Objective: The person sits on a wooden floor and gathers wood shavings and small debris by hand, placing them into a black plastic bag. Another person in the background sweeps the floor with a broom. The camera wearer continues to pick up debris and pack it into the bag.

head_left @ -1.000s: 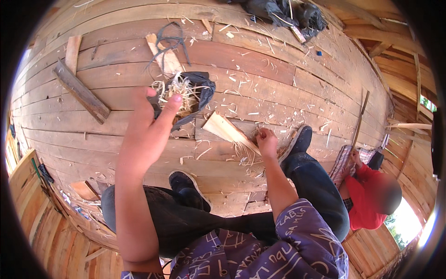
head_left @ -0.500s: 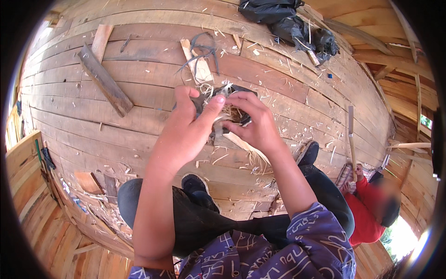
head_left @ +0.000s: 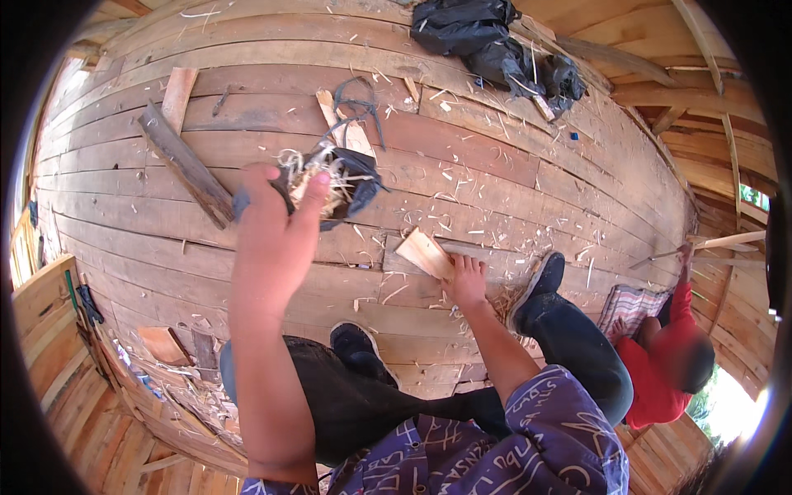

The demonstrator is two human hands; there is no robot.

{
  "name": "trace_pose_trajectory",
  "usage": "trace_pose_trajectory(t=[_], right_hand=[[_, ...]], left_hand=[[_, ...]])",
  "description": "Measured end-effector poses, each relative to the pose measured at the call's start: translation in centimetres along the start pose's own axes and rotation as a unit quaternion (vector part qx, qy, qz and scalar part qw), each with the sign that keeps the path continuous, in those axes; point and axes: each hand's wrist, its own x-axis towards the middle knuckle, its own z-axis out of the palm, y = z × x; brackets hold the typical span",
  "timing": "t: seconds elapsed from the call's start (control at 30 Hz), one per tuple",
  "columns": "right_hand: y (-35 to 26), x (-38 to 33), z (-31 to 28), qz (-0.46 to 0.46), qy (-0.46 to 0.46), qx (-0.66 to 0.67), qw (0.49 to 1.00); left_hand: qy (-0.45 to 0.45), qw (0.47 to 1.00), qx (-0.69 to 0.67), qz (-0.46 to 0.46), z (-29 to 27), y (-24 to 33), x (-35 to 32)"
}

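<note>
My left hand (head_left: 276,216) grips the side of a black plastic bag (head_left: 365,180), with the thumb over its opening. Pale curled wood shavings (head_left: 330,169) fill the bag and stick out of its top. Lower and to the right, my right hand (head_left: 467,282) is closed around the near end of a short, light-coloured wood piece (head_left: 423,252) at floor level. Its fingertips lie over the wood, and the thumb is hidden.
Dark string (head_left: 363,103) and a pale board (head_left: 351,130) lie beyond the bag. A dark plank (head_left: 186,161) lies left. Black bags (head_left: 503,54) sit at the far right. Shavings litter the plank floor (head_left: 462,148). A person in red (head_left: 656,375) sits at right, holding a long tool.
My left hand has carried the bag of shavings left. My right hand has left the bag and come down onto the wood piece. The person in red has stretched an arm out with the tool.
</note>
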Motion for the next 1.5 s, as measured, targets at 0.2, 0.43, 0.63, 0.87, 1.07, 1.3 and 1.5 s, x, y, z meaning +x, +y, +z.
trace_pose_trajectory(t=[0.2, 0.43, 0.63, 0.87, 1.07, 1.3, 1.5], right_hand=[[-4.3, 3.1, -5.8, -0.063, 0.066, 0.125, 0.988], [-15.9, 15.0, -12.4, -0.125, 0.072, 0.451, 0.881], [-11.3, 25.9, -13.2, -0.062, -0.027, 0.374, 0.925], [-4.6, 30.7, -13.1, -0.146, 0.145, 0.065, 0.976], [-8.5, 34.3, -12.4, -0.046, 0.182, 0.018, 0.982], [-6.7, 32.0, -13.1, -0.195, 0.284, 0.216, 0.914], [-13.7, 11.4, -21.7, -0.519, 0.083, 0.388, 0.757]], left_hand=[[0.063, 0.997, -0.040, -0.016, -2.9, -0.9, -0.1], [0.125, 0.985, -0.098, -0.059, -5.4, -0.5, -2.2], [0.185, 0.972, -0.129, -0.061, -6.1, -1.8, -4.0], [0.232, 0.959, -0.148, -0.074, -6.7, -4.6, -10.5], [0.183, 0.965, -0.051, -0.180, -4.1, -1.5, -13.0], [0.123, 0.956, 0.011, -0.264, -1.7, 3.7, -12.1], [0.102, 0.976, -0.095, -0.169, 0.6, 2.6, -12.3]])
